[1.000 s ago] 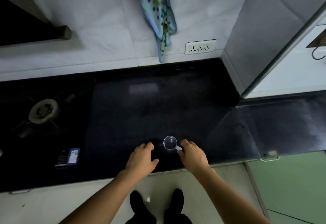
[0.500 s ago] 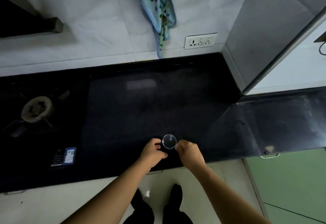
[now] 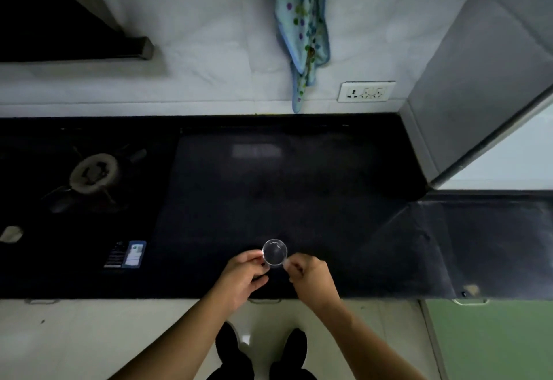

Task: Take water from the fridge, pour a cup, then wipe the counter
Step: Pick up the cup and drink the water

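Clear glass cup point(image 3: 274, 253), upright near the black counter's point(image 3: 299, 188) front edge, gripped by left hand point(image 3: 242, 278) and right hand point(image 3: 311, 275): cup-positioning step; next, fetching water from the fridge.

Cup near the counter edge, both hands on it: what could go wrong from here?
1. The clear cup stands near the front edge of the dark counter; a nudge from the left hand or right hand could tip it off.
2. Clear on black, its rim is hard to see when pouring.
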